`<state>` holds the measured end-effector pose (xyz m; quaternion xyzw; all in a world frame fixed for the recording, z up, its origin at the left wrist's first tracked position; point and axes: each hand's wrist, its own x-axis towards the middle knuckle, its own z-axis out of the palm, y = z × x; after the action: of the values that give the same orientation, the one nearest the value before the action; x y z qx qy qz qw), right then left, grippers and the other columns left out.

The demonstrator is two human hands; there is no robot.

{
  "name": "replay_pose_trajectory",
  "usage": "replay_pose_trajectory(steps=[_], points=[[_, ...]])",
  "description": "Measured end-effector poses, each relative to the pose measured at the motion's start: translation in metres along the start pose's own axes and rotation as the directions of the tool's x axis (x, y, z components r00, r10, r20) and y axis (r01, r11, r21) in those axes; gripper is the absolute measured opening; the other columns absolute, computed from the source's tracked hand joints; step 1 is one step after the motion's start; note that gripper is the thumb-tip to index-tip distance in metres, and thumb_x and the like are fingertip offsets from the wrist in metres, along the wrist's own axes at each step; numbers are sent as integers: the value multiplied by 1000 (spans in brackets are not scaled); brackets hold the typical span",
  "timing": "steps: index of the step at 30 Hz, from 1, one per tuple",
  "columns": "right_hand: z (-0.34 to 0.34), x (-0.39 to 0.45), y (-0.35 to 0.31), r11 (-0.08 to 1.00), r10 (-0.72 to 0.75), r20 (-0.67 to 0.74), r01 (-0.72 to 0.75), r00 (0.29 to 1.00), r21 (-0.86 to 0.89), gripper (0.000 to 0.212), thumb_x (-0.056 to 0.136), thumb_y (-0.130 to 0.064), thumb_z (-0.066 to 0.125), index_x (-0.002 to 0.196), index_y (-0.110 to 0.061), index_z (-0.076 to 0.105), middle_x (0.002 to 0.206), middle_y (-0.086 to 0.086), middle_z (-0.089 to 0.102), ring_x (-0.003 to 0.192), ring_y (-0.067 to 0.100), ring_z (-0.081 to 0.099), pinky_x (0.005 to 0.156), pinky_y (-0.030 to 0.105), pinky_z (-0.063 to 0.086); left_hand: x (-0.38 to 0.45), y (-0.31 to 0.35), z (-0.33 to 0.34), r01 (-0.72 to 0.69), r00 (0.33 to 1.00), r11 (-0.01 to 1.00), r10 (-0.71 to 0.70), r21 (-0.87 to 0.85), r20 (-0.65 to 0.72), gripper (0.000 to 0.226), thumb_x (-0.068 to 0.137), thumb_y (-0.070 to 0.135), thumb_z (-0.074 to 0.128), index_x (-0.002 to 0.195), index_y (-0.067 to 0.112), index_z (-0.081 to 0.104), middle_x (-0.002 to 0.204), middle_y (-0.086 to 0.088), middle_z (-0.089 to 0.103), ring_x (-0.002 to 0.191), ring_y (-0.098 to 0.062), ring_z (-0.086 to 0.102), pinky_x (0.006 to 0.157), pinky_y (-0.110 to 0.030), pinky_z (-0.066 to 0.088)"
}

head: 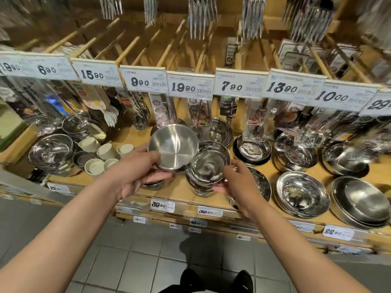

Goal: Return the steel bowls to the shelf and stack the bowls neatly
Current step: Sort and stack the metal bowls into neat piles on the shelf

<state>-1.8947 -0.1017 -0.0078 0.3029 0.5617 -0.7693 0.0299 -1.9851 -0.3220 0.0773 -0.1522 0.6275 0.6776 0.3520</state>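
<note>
My left hand (138, 171) grips a brushed steel bowl (173, 144) by its near rim and holds it tilted above the wooden shelf (182, 192). Just right of it stands a stack of shiny steel bowls (206, 166) on the shelf. My right hand (234, 182) holds that stack at its right side, fingers curled around the rim. Beneath the lifted bowl, part of another steel bowl (155, 185) shows on the shelf.
More steel bowls fill the shelf: a stack at left (50, 151), wide plates at right (302, 193) and large bowls far right (361, 203). White cups (105, 151) stand at left. Price tags (189, 87) and hanging packaged utensils overhang the shelf.
</note>
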Motion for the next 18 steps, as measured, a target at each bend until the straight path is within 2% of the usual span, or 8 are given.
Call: replay_pose_trajectory(steps=[3, 6, 8, 10, 12, 14, 16, 18], points=[[0, 0, -5, 998, 27, -19, -28, 999, -51, 12, 102, -17, 56, 110, -23, 63, 112, 9, 72, 83, 30, 78, 53, 21, 58, -4, 2, -15, -51, 998, 997, 50, -49, -34, 33, 99, -7, 45, 105, 21, 61, 110, -22, 69, 78, -28, 78, 53, -26, 61], [3, 1, -7, 993, 77, -57, -82, 995, -80, 17, 105, -22, 53, 114, -13, 64, 108, 5, 70, 86, 36, 77, 52, 24, 60, -3, -4, -27, -59, 995, 995, 52, -83, -84, 28, 98, -7, 46, 107, 15, 61, 109, -22, 69, 74, -27, 78, 51, -27, 61], [5, 2, -8, 988, 83, -107, -96, 991, -119, 15, 105, -23, 55, 104, -13, 66, 106, 3, 69, 85, 38, 77, 52, 25, 61, -2, -9, -33, -54, 991, 994, 42, -96, -124, 24, 99, -6, 47, 110, 11, 60, 106, -22, 69, 70, -28, 78, 50, -27, 61], [7, 5, -7, 975, 71, -147, -100, 987, -198, 17, 103, -21, 57, 99, -9, 69, 103, 13, 71, 90, 39, 76, 50, 26, 60, -2, -14, -37, -46, 991, 993, 32, -109, -131, 27, 99, -6, 46, 115, 11, 60, 105, -21, 69, 70, -29, 78, 50, -27, 61], [7, 7, -4, 956, 48, -190, -100, 981, -276, 24, 103, -18, 57, 101, 2, 69, 95, 24, 67, 96, 45, 73, 46, 25, 57, -2, -18, -39, -38, 993, 993, 25, -112, -116, 34, 99, -6, 45, 125, 12, 58, 105, -21, 71, 73, -32, 78, 50, -27, 61], [7, 10, -1, 948, 35, -218, -101, 975, -301, 32, 103, -18, 57, 105, 13, 65, 98, 34, 64, 95, 49, 72, 44, 25, 56, -3, -22, -40, -35, 994, 993, 22, -114, -110, 40, 99, -7, 45, 132, 13, 55, 98, -20, 75, 73, -33, 78, 50, -28, 61], [8, 11, 1, 953, 38, -231, -105, 972, -284, 33, 103, -18, 57, 104, 14, 63, 92, 28, 64, 88, 45, 75, 47, 29, 60, -4, -25, -39, -28, 994, 993, 16, -112, -112, 42, 99, -8, 45, 135, 13, 53, 94, -20, 75, 70, -31, 77, 49, -28, 61], [9, 13, 3, 962, 42, -232, -102, 972, -254, 26, 102, -17, 57, 93, 5, 67, 90, 14, 63, 83, 37, 76, 55, 32, 64, -5, -28, -37, -15, 994, 995, 4, -96, -111, 42, 100, -8, 44, 134, 14, 52, 101, -21, 71, 69, -29, 77, 50, -29, 62]])
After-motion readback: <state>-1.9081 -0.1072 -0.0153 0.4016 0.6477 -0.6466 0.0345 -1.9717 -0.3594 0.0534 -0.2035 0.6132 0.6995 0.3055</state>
